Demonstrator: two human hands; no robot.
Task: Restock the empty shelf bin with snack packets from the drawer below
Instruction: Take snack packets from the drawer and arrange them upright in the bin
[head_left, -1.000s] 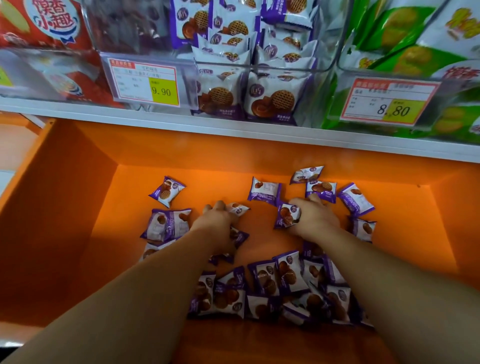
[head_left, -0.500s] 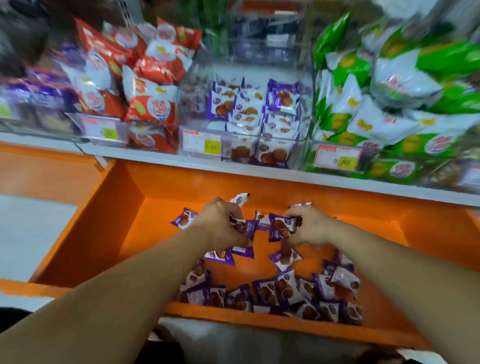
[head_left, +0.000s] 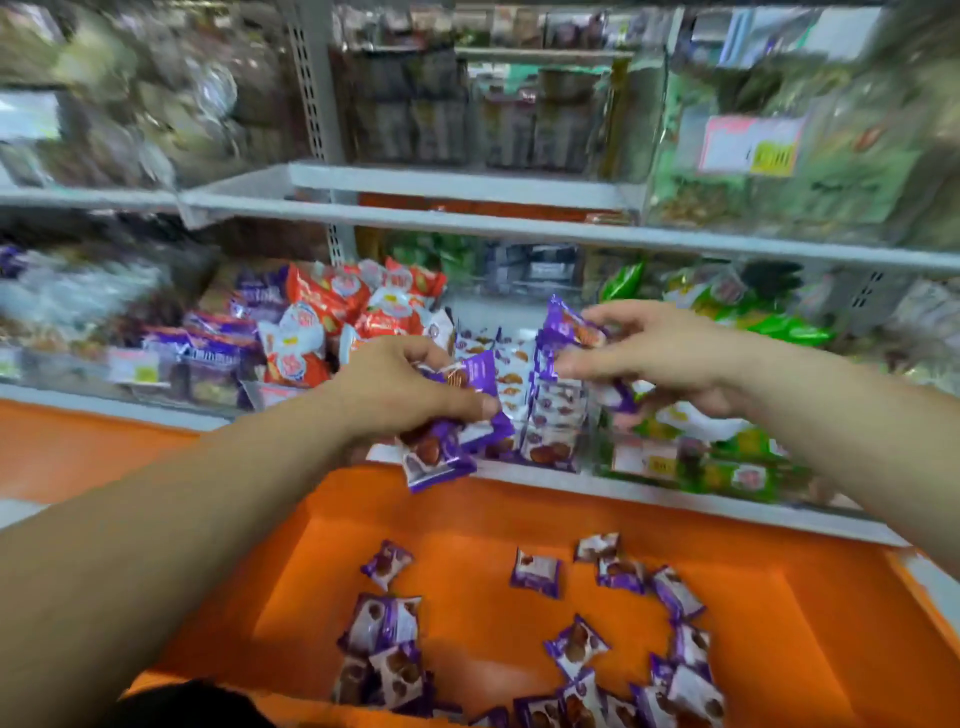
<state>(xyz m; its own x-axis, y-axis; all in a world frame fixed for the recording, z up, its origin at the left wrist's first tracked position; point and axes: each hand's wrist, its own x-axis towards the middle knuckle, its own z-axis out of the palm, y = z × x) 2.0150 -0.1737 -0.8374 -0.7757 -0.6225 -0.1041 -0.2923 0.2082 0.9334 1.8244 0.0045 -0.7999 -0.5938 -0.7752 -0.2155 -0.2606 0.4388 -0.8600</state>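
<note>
Drawer (head_left: 467, 519): orange, open below the shelf (head_left: 675, 501), on your near side. Loose purple snack packets (head_left: 535, 571) lay scattered on its floor, mostly near and right. It was the stock source, so standing open under the target made for a short lift.

Shelf bin (head_left: 584, 415): clear-walled, on the lowest shelf just beyond the drawer's far edge. It stood between red packets (head_left: 332, 306) on the left and green packets (head_left: 769, 322) on the right. Purple packets stood in rows inside it; judged part filled, not full.

Left hand (head_left: 400, 389): you held it in front of the bin's left half, fingers curled round a bunch of packets (head_left: 441, 457). Some hung below the fist, over the drawer's far edge. The bunched grip was presumably to carry several per trip.

Right hand (head_left: 670, 353): over the bin's right side, thumb and fingers pinching a packet (head_left: 569, 327) at the top. More purple wrapper showed under the palm; the count was lost in blur. Neither load was let go yet.

Judgement: the step in hand was the drop into the bin. The dangling packets in your left hand could slip back into the drawer.
</note>
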